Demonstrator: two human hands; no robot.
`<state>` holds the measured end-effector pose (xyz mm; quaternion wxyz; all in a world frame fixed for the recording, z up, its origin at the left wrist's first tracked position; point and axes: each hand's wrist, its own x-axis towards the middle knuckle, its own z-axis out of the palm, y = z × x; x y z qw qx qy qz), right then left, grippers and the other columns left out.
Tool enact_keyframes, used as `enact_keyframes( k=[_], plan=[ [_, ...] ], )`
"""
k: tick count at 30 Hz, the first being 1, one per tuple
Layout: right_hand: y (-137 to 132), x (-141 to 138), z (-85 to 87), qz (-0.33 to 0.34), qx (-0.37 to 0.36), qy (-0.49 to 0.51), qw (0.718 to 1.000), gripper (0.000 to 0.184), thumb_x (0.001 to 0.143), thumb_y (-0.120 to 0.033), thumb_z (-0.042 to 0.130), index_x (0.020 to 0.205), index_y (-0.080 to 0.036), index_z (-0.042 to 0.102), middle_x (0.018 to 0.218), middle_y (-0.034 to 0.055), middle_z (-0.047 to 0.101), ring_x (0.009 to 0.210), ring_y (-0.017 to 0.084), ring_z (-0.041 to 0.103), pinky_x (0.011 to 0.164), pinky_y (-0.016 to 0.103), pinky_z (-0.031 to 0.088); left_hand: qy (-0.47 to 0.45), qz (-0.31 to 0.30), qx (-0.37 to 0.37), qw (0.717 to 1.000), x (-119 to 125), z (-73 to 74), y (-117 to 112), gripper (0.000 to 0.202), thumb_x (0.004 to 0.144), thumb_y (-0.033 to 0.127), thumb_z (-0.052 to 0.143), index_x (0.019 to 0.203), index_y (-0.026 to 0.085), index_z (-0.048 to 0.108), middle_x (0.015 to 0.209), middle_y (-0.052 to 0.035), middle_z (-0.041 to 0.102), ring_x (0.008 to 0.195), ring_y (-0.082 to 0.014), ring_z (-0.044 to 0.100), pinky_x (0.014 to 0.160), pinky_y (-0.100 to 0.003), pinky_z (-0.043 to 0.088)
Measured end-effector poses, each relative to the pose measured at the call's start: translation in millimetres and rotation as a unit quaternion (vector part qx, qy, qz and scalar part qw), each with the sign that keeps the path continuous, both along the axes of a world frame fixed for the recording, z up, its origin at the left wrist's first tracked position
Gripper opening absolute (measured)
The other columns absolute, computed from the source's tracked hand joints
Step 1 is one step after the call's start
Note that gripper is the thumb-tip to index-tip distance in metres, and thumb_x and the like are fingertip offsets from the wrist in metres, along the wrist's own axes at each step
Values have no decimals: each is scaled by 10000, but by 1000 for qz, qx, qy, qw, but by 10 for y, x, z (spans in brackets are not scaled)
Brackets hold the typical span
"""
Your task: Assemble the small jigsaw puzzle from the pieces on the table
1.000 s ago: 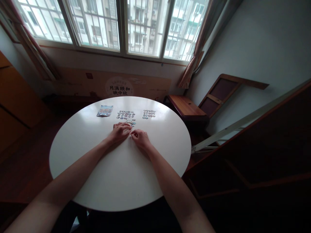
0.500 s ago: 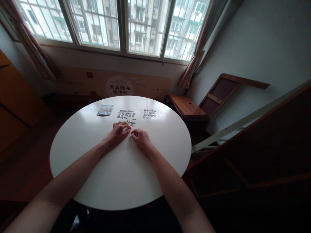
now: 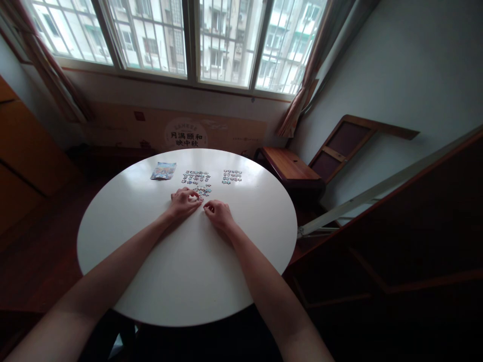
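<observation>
My left hand rests on the white round table, at the near-left side of the loose pile of puzzle pieces. Its thumb and forefinger curve toward each other with a gap visible inside the curve; I cannot tell whether the tips pinch a piece. My right hand is positioned just right of the left, apart from it, fingers curled inward; its contact is likewise indeterminate. Beyond the pile, toward the table's far edge, lie the middle piece group and the right piece group. The printed packet lies nearest the far-left edge.
</observation>
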<state>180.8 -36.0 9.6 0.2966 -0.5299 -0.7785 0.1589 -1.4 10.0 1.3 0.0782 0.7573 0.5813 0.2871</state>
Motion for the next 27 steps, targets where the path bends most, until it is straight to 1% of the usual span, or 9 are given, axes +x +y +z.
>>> enact_keyframes(
  k=[11,17,23,27],
  plan=[
    [-14,7,8,-2,-1,1,1000,165,843,-272,557,908,-235,704,839,9,689,767,134,602,761,246,413,-27,-33,-3,999,-5,49,-4,256,741,472,633,819,241,706,943,-53,628,986,-259,554,852,-388,366],
    [-23,-2,34,-4,-8,0,1000,165,846,-272,556,906,-233,705,836,9,689,767,134,599,763,245,413,-23,-31,3,999,-2,25,3,262,743,459,635,887,253,708,930,-44,634,957,-242,555,840,-363,369],
    [-13,1,21,-3,4,-3,1000,166,843,-270,553,897,-231,705,838,11,689,774,138,600,758,243,414,-18,-39,6,999,-9,22,8,255,754,468,627,870,259,714,911,-36,623,937,-235,560,832,-349,363],
    [-13,6,17,-2,3,0,1000,166,842,-275,554,904,-235,703,833,7,687,767,136,599,754,246,414,-15,-48,-10,999,-19,63,-6,249,741,458,633,853,253,717,908,-30,625,912,-221,565,817,-342,363]
  ],
)
